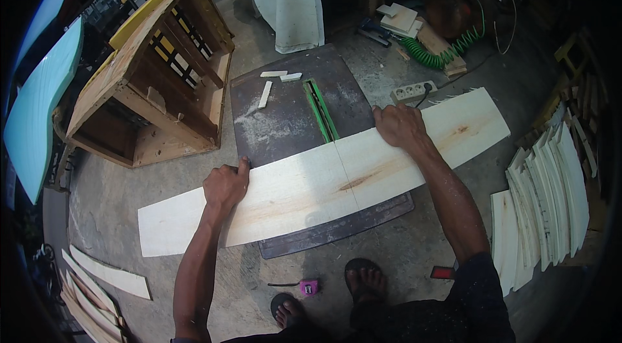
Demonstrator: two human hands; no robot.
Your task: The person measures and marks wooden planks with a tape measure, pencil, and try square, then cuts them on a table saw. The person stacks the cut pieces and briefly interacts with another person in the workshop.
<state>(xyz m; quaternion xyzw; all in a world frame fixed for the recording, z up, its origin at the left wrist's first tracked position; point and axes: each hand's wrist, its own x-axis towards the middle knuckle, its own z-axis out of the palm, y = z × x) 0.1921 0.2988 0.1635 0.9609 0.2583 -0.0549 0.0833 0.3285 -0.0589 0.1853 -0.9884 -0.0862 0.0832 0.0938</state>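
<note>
Head view: left hand (225, 186) and right hand (399, 126) grip a board (291, 194), center; wooden cabinet (172, 122), upper left, shadowed inside.

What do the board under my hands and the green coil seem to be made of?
The board looks like bare, unvarnished wood, with grain and brown knot-like streaks. The green coil is probably smooth plastic, judging by its even colour and regular loops, though rubber is possible.

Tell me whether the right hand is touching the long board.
Touching. The head view shows the right hand over the far edge of the long board.
</note>
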